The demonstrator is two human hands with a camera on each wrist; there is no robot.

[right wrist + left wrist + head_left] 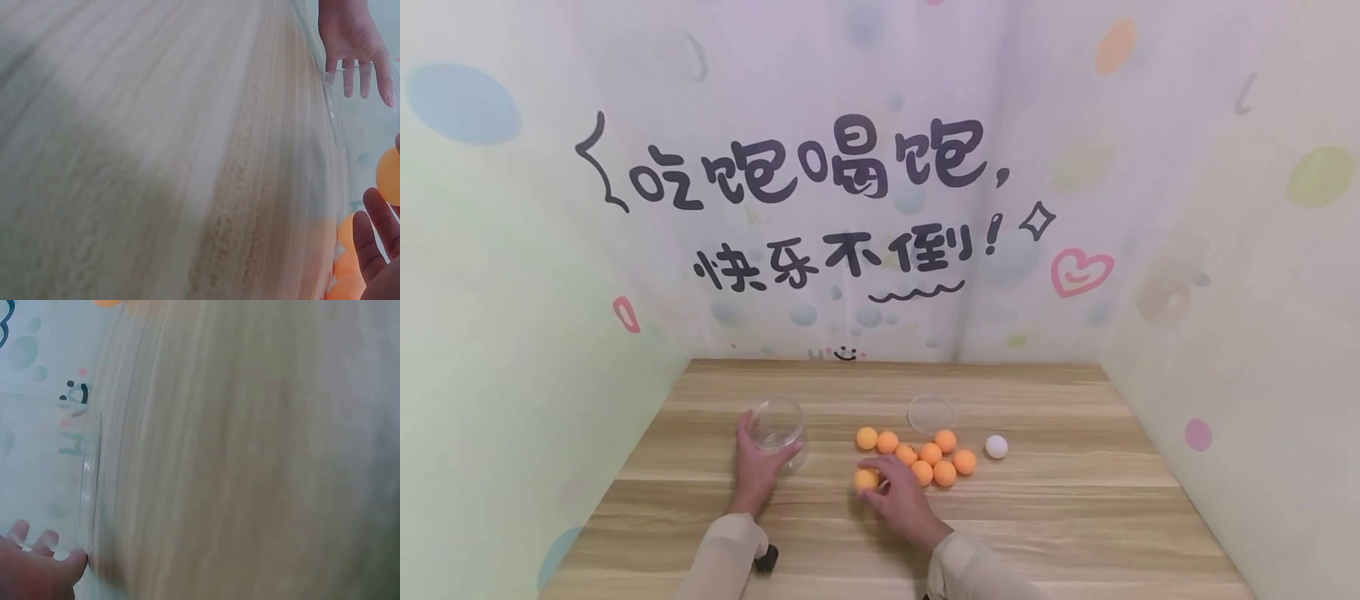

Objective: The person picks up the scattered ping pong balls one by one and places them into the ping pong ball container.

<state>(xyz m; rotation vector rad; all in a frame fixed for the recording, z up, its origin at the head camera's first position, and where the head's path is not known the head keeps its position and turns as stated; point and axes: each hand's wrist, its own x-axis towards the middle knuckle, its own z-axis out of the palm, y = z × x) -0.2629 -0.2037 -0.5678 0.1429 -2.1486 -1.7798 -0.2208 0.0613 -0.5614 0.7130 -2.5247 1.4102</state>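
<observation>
My left hand (757, 471) holds a clear round container (779, 423) that stands upright on the table, fingers and thumb spread around its side. In the left wrist view the fingers (47, 542) lie against the see-through wall of that container. An orange ping-pong ball (865, 480) is pinched between the thumb and fingers of my right hand (907, 507); the right wrist view has the held ball (390, 178) at its right edge. Several more orange balls (944, 473) cluster just beyond and to the right of the right hand.
A white ball (996, 447) lies right of the orange ones. Behind the cluster is a clear round disc (932, 415), like a lid. The wood-grain table (1060, 517) meets printed walls (880, 325) at the back and on both sides.
</observation>
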